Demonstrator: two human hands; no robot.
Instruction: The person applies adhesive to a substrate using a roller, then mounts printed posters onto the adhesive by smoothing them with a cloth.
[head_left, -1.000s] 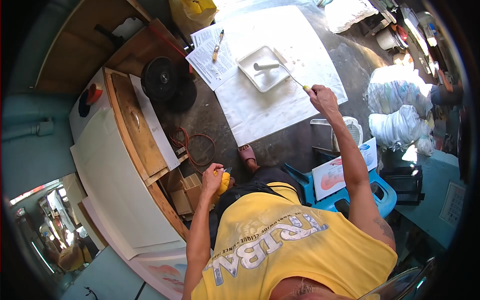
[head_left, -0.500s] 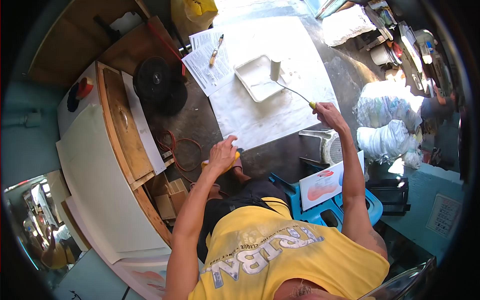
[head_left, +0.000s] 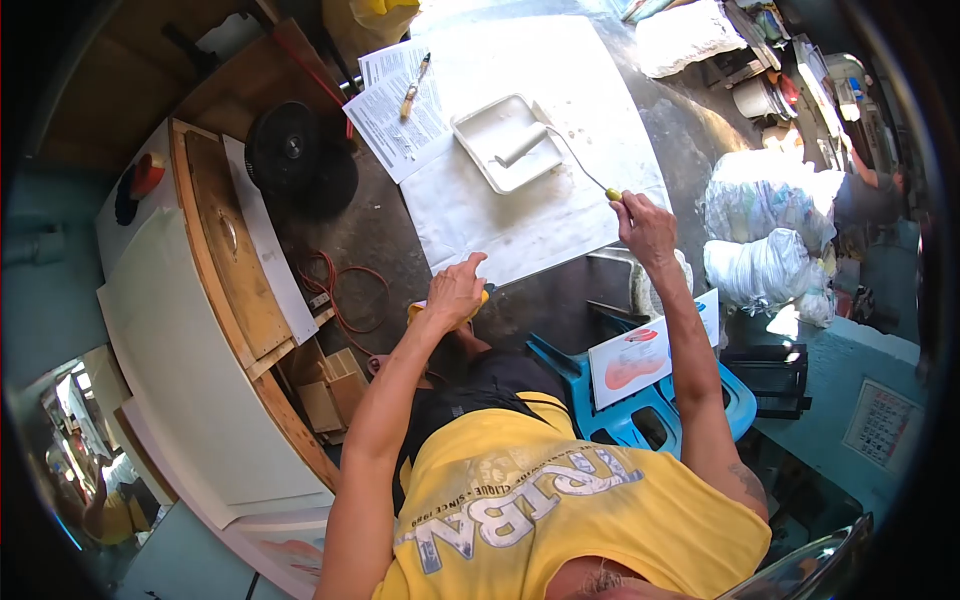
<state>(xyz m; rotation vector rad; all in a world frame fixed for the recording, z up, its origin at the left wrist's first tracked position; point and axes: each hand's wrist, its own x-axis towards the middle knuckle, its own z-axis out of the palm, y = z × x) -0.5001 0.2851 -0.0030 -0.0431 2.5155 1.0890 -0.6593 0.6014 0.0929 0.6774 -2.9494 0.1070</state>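
My right hand [head_left: 648,228] is closed round the yellow-green handle of a paint roller [head_left: 522,146]. The roller's pale sleeve lies in a white tray [head_left: 480,165], tilted across its inside. Under the tray is a large white sheet [head_left: 530,225] with grey smudges. Near the sheet's front edge is my left hand [head_left: 455,292], over a yellow thing [head_left: 416,309] and my foot area. Its index finger points outward; the other fingers are partly hidden, and what they hold, if anything, cannot be made out.
A brush [head_left: 414,88] lies on printed papers [head_left: 395,125]. A blue chair [head_left: 615,425] carries a picture board [head_left: 640,362]. A black round object [head_left: 285,148], a cabinet [head_left: 200,330] and an orange cord [head_left: 340,300] are at the left. Stuffed bags [head_left: 765,200] stand at the right.
The roller has gone from standing upright at the tray's right side to lying inside the tray. My right hand has shifted slightly left. The whole view has shifted a little.
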